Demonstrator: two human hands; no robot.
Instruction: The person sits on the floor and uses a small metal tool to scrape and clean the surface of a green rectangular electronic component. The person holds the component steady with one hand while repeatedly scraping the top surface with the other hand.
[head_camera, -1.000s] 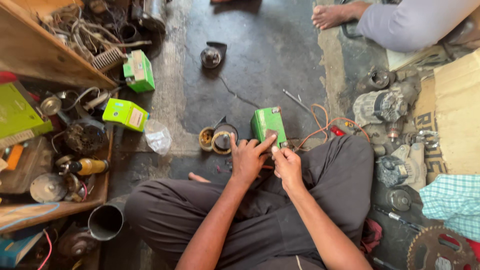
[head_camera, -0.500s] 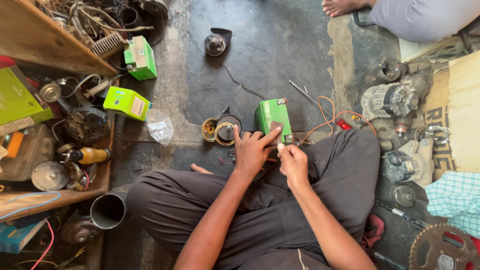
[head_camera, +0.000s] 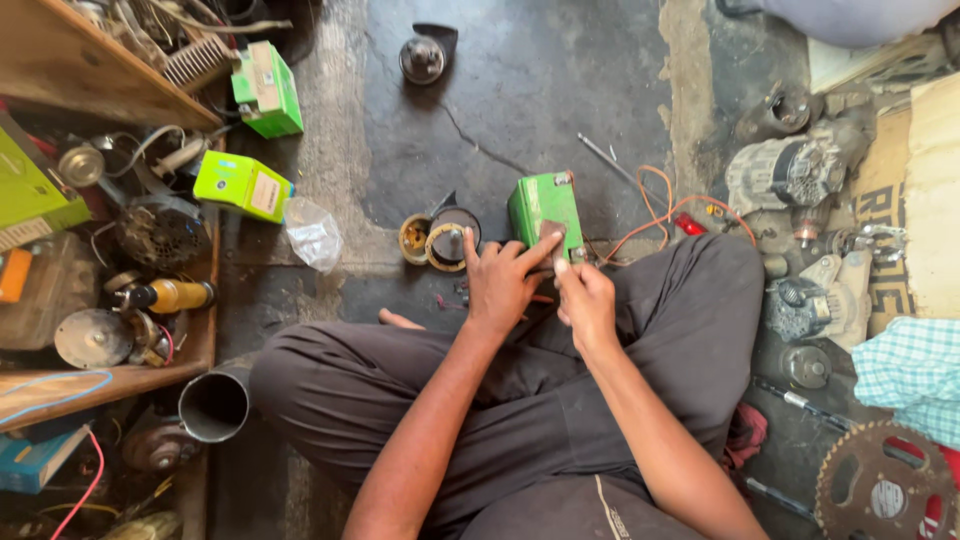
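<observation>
I see a dark floor (head_camera: 560, 90) with cracks in it, and I am sitting on it with my legs crossed in dark trousers (head_camera: 400, 390). On my left is a wooden shelf (head_camera: 110, 375) full of metal parts, wires and boxes. A grey pipe (head_camera: 215, 403) lies by my left knee. On my right a big toothed wheel (head_camera: 880, 490) lies near a checked cloth (head_camera: 915, 370), and a grey motor (head_camera: 790, 172) sits further up. Two bright green boxes (head_camera: 243, 185) are on the floor by the shelf, with a clear plastic bag (head_camera: 314, 233) just beside the lower one.

In front of my legs stands a small green battery (head_camera: 543, 203). My left hand (head_camera: 500, 280) lies flat against it, fingers spread wide, and the fingertips touch its near side. My right hand (head_camera: 585, 300) is curled shut in a tight grip just beside the battery. It pinches something very small, but I cannot tell what it is. Orange wires (head_camera: 660, 215) curl away from the battery to the right. A small round tin (head_camera: 450, 238) sits just left of the battery.
</observation>
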